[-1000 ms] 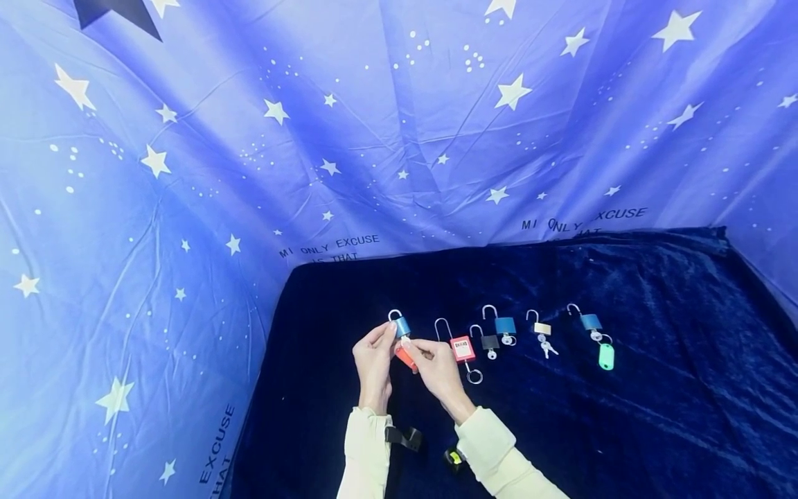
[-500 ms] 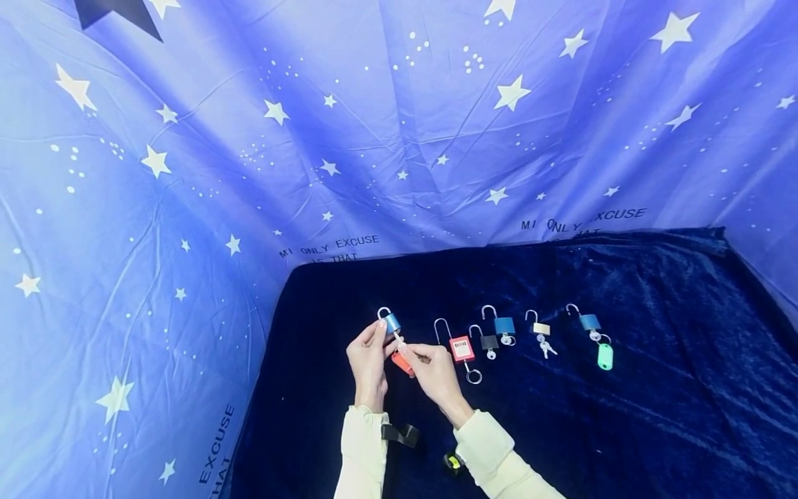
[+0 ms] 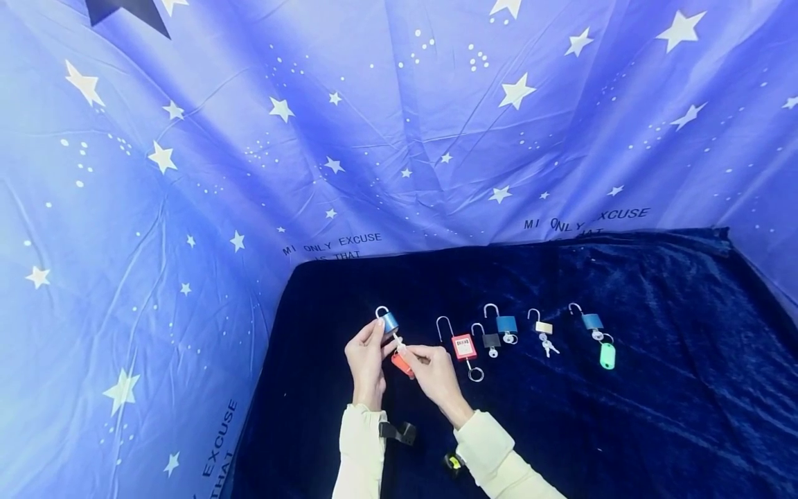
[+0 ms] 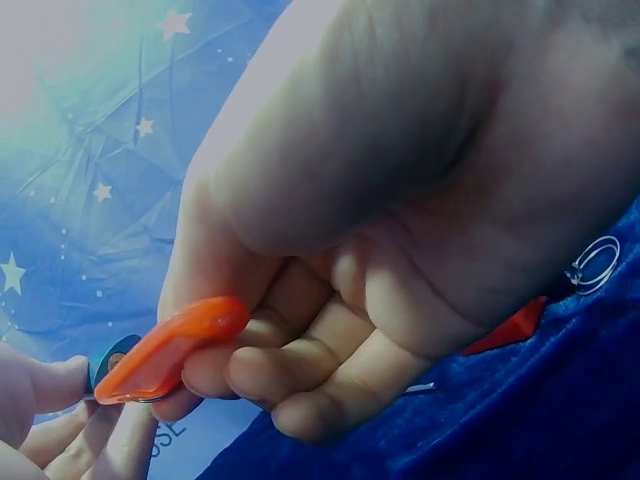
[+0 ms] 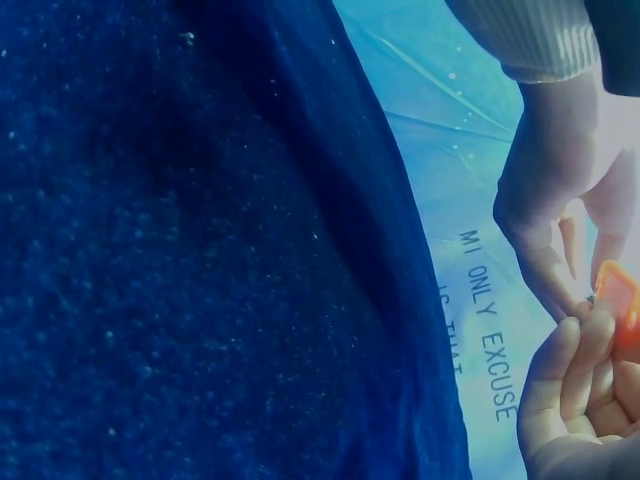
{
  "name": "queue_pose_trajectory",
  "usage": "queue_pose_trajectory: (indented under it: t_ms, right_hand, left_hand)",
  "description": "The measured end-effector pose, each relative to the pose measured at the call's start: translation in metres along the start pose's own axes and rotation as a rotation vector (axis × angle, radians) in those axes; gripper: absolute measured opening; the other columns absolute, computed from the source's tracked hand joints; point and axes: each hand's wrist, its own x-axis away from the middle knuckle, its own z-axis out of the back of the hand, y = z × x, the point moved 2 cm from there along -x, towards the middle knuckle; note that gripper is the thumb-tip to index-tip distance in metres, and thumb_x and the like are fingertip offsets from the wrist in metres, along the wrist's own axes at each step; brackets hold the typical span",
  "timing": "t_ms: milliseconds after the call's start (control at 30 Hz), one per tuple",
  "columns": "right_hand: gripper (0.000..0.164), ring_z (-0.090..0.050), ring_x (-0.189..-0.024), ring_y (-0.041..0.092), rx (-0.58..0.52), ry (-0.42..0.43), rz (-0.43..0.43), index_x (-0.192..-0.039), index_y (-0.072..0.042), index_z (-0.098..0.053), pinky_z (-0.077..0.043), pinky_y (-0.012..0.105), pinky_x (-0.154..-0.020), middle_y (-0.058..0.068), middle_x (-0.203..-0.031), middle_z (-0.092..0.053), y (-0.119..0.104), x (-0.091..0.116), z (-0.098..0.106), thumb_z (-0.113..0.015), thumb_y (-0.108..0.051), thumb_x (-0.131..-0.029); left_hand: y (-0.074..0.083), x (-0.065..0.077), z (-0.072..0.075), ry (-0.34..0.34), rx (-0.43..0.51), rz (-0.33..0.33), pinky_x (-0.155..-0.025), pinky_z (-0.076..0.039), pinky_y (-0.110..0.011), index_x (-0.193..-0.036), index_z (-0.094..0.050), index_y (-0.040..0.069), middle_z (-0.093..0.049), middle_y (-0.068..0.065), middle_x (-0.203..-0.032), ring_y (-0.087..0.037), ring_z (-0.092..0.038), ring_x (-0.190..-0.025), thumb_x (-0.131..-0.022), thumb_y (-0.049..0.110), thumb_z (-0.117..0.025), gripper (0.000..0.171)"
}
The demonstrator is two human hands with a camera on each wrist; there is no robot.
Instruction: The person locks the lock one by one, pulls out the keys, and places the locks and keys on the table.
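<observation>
In the head view, my left hand (image 3: 366, 360) holds a small blue padlock (image 3: 389, 321) between thumb and fingers, its silver shackle pointing up. Just below the padlock's lower end, my right hand (image 3: 433, 374) pinches a silver key (image 3: 400, 342). Whether the key's tip sits inside the keyhole is too small to tell. An orange key tag (image 3: 402, 364) hangs at the right fingertips. In the left wrist view the orange tag (image 4: 170, 350) covers part of the padlock (image 4: 112, 362). The right wrist view catches the tag (image 5: 618, 300) at its right edge.
On the dark blue velvet cloth (image 3: 561, 430), right of my hands, lie a red padlock (image 3: 464, 346), a black one (image 3: 491, 341), a blue one (image 3: 506, 324), a brass one (image 3: 544, 327) and another blue one (image 3: 592, 321) with a green tag (image 3: 607, 356). Their shackles stand unlatched. A starry curtain (image 3: 436, 125) rises behind.
The left hand has shifted a little left with the padlock. More of the key now shows between padlock and right fingers. The right hand has barely moved.
</observation>
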Motion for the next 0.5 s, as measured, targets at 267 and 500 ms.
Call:
queue_pose_trajectory:
  t_ms: [267, 500]
  right_hand:
    - [0.016, -0.057, -0.053, 0.006, 0.001, -0.031, 0.001, -0.096, -0.006, -0.079, -0.046, 0.02, -0.051, 0.004, -0.065, -0.069, 0.0027, 0.0036, 0.0002, -0.071, -0.02, -0.092]
    - [0.013, -0.056, -0.051, 0.004, 0.035, -0.021, 0.003, -0.093, -0.007, -0.079, -0.047, 0.02, -0.05, 0.002, -0.063, -0.068, 0.0038, 0.0058, 0.0001, -0.071, -0.018, -0.091]
  left_hand:
    - [-0.0036, 0.0001, -0.001, 0.033, -0.038, -0.017, -0.074, -0.06, -0.024, -0.114, -0.063, -0.018, -0.07, -0.028, -0.104, -0.013, -0.073, -0.074, -0.095, 0.004, -0.065, 0.029]
    - [-0.0092, -0.0019, 0.0, 0.033, -0.055, -0.021, -0.074, -0.06, -0.024, -0.116, -0.063, -0.017, -0.069, -0.03, -0.107, -0.013, -0.073, -0.074, -0.093, 0.005, -0.067, 0.032]
